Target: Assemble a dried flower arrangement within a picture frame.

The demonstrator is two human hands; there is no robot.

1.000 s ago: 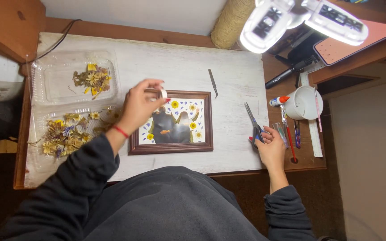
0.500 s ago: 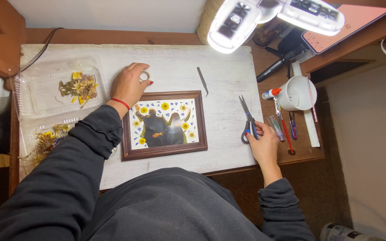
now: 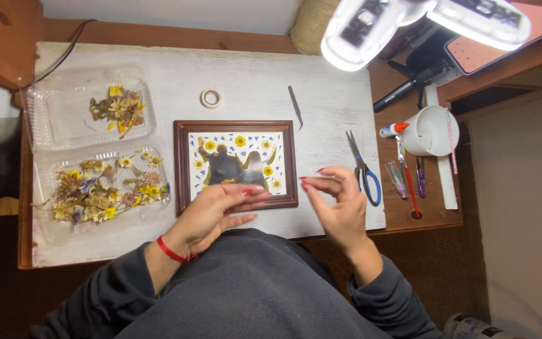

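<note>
Far left, two clear plastic trays sit against the board's left edge: the upper tray [image 3: 64, 119] holds a small clump of dried flowers, the lower tray [image 3: 51, 169] a fuller spread. Between the trays and the frame runs a bare strip of white board [image 3: 246, 81]. A tape roll [image 3: 211, 98] lies alone above the frame, tweezers [image 3: 295, 107] just right of it. The wooden picture frame [image 3: 180, 166] sits mid-board, pressed flowers ringing its photo. The left hand [image 3: 211, 216] lies flat over the frame's lower edge, fingers stretched, holding nothing. The right hand [image 3: 340, 204] hovers just off the frame's lower right corner, fingers loosely curled, empty as far as shows. Scissors [image 3: 364, 169] lie close beside it, near the board's right edge.
</note>
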